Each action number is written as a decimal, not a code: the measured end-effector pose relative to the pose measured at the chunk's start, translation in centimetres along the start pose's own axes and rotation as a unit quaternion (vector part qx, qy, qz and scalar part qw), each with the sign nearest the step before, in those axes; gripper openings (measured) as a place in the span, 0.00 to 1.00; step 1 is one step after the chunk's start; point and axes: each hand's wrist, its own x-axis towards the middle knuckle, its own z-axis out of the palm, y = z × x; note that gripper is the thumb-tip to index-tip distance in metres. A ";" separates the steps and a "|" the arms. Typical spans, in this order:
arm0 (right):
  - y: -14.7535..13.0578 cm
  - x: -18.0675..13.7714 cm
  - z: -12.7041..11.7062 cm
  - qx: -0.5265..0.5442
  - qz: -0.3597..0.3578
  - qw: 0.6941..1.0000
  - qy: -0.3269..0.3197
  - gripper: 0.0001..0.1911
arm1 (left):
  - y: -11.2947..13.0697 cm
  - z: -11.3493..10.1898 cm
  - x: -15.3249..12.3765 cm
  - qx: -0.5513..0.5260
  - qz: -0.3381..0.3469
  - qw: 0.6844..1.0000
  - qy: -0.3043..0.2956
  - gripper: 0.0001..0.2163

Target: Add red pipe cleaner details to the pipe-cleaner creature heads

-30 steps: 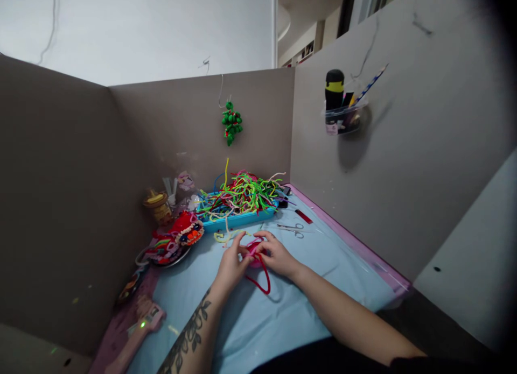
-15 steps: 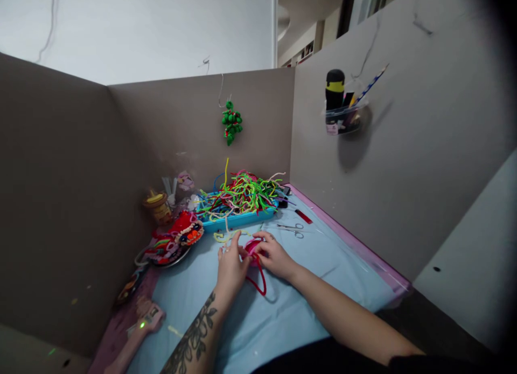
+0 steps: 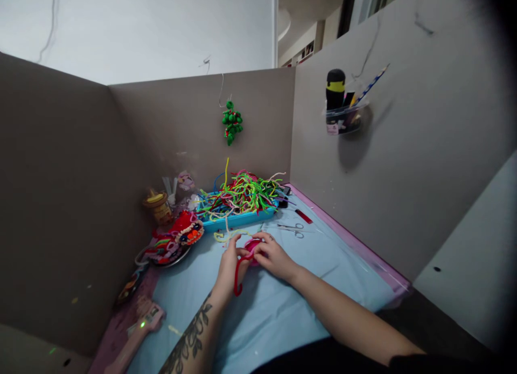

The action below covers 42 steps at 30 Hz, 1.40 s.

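Left hand (image 3: 231,266) is pinching and looping a red fuzzy pipe cleaner (image 3: 236,275); right hand (image 3: 275,256) is pinching the pink fuzzy coil (image 3: 252,246) steady

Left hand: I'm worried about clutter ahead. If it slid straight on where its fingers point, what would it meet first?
Probably the pale pipe cleaner lying loose just beyond the left hand, then the blue tray behind it. Depth is unclear from this one view.

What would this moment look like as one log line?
left hand: pinches red pipe cleaner | right hand: grips pink piece | nearby: scissors, blue tray of pipe cleaners
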 end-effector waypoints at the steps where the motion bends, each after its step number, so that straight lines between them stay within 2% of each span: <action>1: 0.0 0.0 0.0 0.003 0.000 1.000 -0.003 0.07 | 0.1 0.1 0.0 -0.007 -0.001 1.000 0.002 0.31; 9: 0.2 0.0 -0.3 0.034 -0.007 0.999 0.010 0.10 | 0.7 0.5 -0.2 -0.023 -0.010 1.000 -0.016 0.29; 14: -0.6 -0.2 -0.4 -0.016 -0.044 0.997 0.065 0.13 | 0.1 0.6 0.1 -0.062 -0.016 0.998 -0.003 0.31; 18: -1.3 -0.3 -0.1 -0.065 -0.087 0.994 0.034 0.14 | -0.4 1.1 0.2 -0.126 -0.021 0.992 -0.021 0.31; 23: -1.4 -0.2 0.1 -0.032 -0.072 0.997 0.025 0.12 | -0.6 1.5 0.1 -0.169 -0.021 0.985 0.000 0.30; 29: -1.0 -0.4 0.4 0.016 -0.075 0.997 0.015 0.11 | -0.9 1.6 0.1 -0.176 -0.023 0.982 0.062 0.26; 31: -0.8 -0.5 0.6 -0.004 -0.084 0.996 0.010 0.12 | -1.1 1.5 0.3 -0.214 -0.052 0.974 0.055 0.27; 36: -0.3 -0.6 1.0 -0.095 -0.133 0.986 -0.031 0.11 | -1.2 1.3 0.8 -0.311 -0.177 0.934 0.016 0.26; 42: -1.1 -0.6 0.7 -0.123 -0.141 0.981 -0.050 0.11 | -0.2 0.9 0.7 -0.376 -0.199 0.905 -0.015 0.20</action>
